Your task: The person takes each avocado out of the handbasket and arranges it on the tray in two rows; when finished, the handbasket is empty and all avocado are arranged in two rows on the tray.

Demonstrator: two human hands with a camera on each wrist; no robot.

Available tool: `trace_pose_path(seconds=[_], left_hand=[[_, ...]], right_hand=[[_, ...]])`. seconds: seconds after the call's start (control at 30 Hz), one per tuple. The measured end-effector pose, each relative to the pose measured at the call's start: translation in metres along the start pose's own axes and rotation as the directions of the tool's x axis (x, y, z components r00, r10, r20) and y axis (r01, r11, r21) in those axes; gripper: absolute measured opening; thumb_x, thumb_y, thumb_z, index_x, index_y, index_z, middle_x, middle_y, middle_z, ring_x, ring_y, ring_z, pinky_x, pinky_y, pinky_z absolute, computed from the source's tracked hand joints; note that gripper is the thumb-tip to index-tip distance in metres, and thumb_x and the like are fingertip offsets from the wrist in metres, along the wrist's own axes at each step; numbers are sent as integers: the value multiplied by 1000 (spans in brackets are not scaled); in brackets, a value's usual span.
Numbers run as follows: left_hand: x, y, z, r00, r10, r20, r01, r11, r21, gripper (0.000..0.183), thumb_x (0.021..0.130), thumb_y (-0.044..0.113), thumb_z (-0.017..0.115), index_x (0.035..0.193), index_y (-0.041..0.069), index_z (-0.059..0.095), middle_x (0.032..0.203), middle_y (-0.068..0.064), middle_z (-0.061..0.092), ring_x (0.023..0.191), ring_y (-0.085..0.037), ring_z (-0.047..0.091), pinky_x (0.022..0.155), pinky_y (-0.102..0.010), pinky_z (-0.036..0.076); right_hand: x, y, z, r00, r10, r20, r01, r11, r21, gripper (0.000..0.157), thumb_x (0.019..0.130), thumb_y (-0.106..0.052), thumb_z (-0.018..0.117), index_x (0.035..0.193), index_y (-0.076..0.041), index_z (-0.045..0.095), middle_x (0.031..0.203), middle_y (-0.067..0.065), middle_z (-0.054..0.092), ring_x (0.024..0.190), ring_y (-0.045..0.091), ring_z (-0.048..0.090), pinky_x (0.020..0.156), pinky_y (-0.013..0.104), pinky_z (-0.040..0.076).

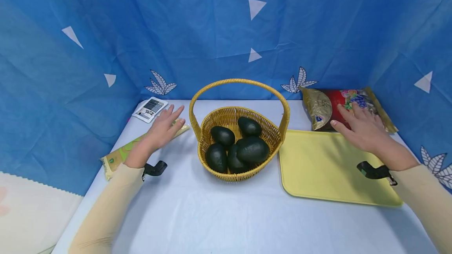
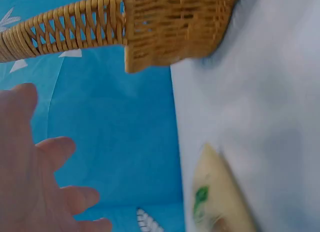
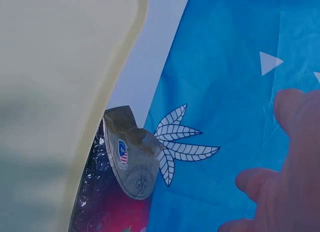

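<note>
In the head view my left hand (image 1: 163, 129) is held over a long green-and-yellow packet (image 1: 123, 150), fingers spread and nothing in them. My right hand (image 1: 363, 130), also with spread fingers and holding nothing, hovers above the yellow tray (image 1: 310, 167) and overlaps the red and gold bag (image 1: 339, 105) behind it. Between the hands stands a wicker basket (image 1: 203, 156) with a tall arched handle. Several dark green avocados (image 1: 252, 149) lie inside it. The left wrist view catches the basket's side (image 2: 175, 27) and one end of the packet (image 2: 220, 192).
A small white packet (image 1: 150, 109) with a dark label lies at the table's back left corner. Blue patterned cloth (image 1: 219, 30) walls in the back and both sides. White cloth (image 1: 226, 218) covers the table in front of the basket.
</note>
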State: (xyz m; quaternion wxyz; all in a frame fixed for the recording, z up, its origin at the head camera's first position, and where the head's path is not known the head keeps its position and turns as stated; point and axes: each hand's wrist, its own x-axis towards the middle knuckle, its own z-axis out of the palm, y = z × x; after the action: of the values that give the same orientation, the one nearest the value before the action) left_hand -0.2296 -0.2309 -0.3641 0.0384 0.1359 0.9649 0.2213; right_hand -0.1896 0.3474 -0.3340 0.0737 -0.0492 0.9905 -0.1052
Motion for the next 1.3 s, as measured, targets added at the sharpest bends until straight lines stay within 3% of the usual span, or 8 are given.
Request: trace_pose_path(seconds=[0.17,0.37,0.5,0.63,0.83,1.03,1.13,1.3], left_hand=[[-5,-6,18,998,60,10,-56,975,-217,67,109,53,27,164,17,19,171,-22,6,158,-45,2,125,-69,6],[-7,-2,41,998,44,-35,-53,943,-330,69,106,42,45,164,13,21,170,-19,19,156,-44,17,125,-65,19],[-5,2,55,999,27,-25,-35,885,-465,72,103,32,56,163,11,22,169,-19,21,154,-45,24,123,-59,29],[-2,5,67,997,75,-34,-81,806,-587,72,101,20,61,162,8,25,169,-19,24,152,-46,30,120,-58,35],[-1,9,78,990,125,-64,-137,749,-648,69,98,11,63,160,7,31,163,-23,35,141,-49,46,111,-54,46],[-1,12,89,986,140,-93,-164,683,-711,63,97,5,62,156,3,38,156,-26,43,130,-49,56,95,-22,55],[-1,14,91,986,124,-111,-166,672,-721,61,97,6,62,154,4,41,158,-24,42,129,-49,56,91,-15,53],[0,15,94,989,97,-112,-148,662,-735,58,97,7,62,152,6,44,158,-21,42,130,-47,56,91,-17,53]], right_hand=[[1,0,3,1000,-5,-7,5,1000,5,83,105,-60,27,162,-2,9,160,44,-6,142,72,-3,107,87,-1],[2,-1,7,1000,2,2,-2,1000,3,84,105,-61,27,162,-3,8,161,43,-7,144,69,-4,108,87,-2],[1,-2,8,1000,10,12,-11,1000,14,85,104,-62,27,162,-3,7,161,42,-9,144,69,-6,109,86,-4],[1,-3,9,1000,0,15,0,1000,11,85,105,-61,28,161,-1,8,161,42,-8,142,72,-1,108,87,-1],[1,-6,11,1000,-20,9,20,1000,4,82,106,-59,29,161,-1,11,160,45,1,141,72,8,105,89,4],[1,-9,16,999,-38,-23,40,997,66,79,107,-54,30,162,-2,10,159,46,4,142,71,9,104,90,6],[1,-13,18,998,-50,-33,53,993,104,77,108,-52,32,162,-1,12,159,46,3,143,70,8,106,89,7],[0,-20,20,996,-78,-44,83,988,133,74,108,-49,33,161,1,16,160,45,3,142,70,11,107,87,9]])
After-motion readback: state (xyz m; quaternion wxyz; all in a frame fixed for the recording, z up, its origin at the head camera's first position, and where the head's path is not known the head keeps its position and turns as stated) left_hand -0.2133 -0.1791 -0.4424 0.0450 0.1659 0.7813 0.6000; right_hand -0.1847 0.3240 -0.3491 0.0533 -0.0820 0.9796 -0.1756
